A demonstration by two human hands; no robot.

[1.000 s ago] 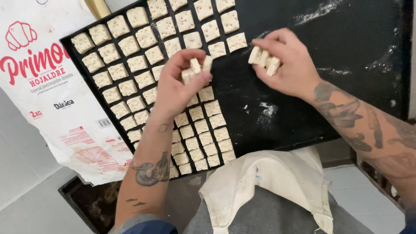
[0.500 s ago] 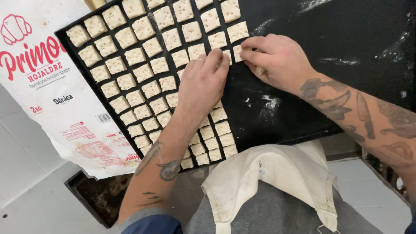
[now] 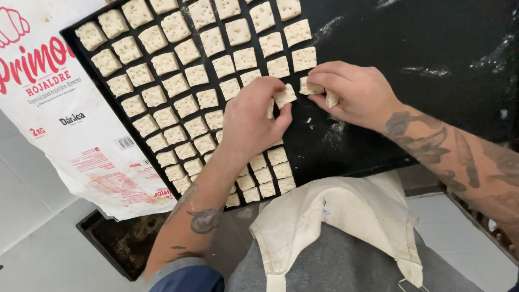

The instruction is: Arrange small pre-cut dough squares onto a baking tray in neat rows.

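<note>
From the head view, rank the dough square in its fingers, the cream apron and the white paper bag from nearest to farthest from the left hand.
1. Dough square: pinched at the fingertips of the left hand.
2. Cream apron: below the hand, at the tray's near edge.
3. White paper bag: far left, beyond the tray's edge.

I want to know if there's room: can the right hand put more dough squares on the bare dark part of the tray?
Probably yes: the right hand hovers right at the bare tray, nothing between them.
</note>
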